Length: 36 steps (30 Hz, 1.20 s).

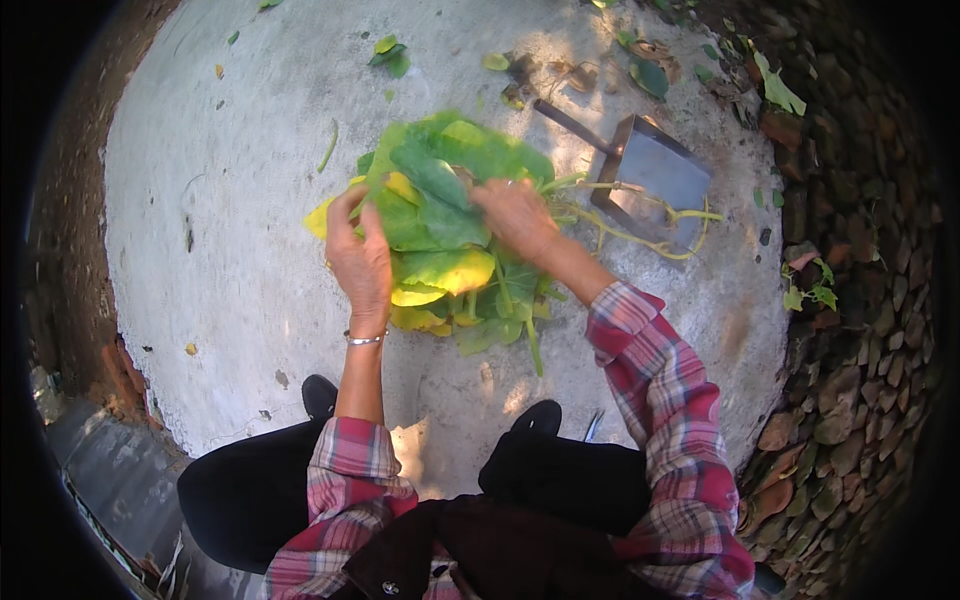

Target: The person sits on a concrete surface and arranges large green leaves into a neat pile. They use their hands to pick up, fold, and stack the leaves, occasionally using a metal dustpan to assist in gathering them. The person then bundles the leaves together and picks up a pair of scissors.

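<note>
A heap of large green and yellowing leaves [442,214] with long stems lies on the concrete slab before me. My left hand [358,240] is at the heap's left edge, thumb and fingers apart and touching the leaves; motion blur hides whether it grips one. On the right side of the heap, my right hand [517,221] has its fingers curled onto a green leaf, and their tips are partly hidden. Pale stems [652,244] trail from the heap past my right wrist and over a metal dustpan [667,172] with a dark handle.
Loose leaves [391,56] and dry brown litter [581,75] are scattered on the slab [225,225]. Stacked broken tiles [847,405] border it on the right, bare soil [71,247] on the left. A thin shiny tool [594,426] lies beside my right shoe [538,417].
</note>
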### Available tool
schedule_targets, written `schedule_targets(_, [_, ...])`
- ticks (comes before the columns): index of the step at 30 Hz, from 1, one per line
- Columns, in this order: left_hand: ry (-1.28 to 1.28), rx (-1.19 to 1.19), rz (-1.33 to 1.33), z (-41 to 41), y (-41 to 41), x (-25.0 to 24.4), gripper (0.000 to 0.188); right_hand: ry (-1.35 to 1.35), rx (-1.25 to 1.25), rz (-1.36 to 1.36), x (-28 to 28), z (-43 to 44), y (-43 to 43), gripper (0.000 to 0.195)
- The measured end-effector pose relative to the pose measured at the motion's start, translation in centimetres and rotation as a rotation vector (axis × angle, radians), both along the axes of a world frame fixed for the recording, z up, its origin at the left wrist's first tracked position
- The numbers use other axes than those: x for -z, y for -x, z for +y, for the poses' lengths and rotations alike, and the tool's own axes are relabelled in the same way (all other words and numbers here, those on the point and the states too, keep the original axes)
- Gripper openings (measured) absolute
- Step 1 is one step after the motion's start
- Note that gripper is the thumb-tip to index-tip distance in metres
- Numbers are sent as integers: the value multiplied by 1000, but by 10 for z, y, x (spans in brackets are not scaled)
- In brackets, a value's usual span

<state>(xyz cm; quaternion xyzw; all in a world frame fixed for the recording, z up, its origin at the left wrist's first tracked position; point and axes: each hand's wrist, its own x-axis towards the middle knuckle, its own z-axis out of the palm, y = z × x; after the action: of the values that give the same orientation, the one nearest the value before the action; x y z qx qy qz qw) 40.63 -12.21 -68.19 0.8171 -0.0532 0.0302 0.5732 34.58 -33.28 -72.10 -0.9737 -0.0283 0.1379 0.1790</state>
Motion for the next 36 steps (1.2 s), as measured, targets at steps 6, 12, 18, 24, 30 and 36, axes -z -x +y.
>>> schedule_targets(6, [-654, 589, -195, -27, 31, 43, 47, -196, 123, -231, -32, -1, 5, 69])
schedule_targets(12, [-725, 660, -70, -47, 36, 14, 62, -443, 89, -36, -208, 23, 73, 71])
schedule_targets(18, [-804, 676, 4, -41, 35, 30, 60, -801, 337, 254, -291, 108, 153, 38])
schedule_targets(24, [-916, 761, -90, -41, 26, 32, 56, -386, 254, -85, -297, 145, 128, 41])
schedule_targets(30, [-891, 886, 10, -45, -8, 9, 56, -342, 214, 25, -281, 173, 136, 21])
schedule_targets(36, [-978, 912, -95, -48, -25, -31, 51, -373, 294, 126, -278, 182, 131, 9])
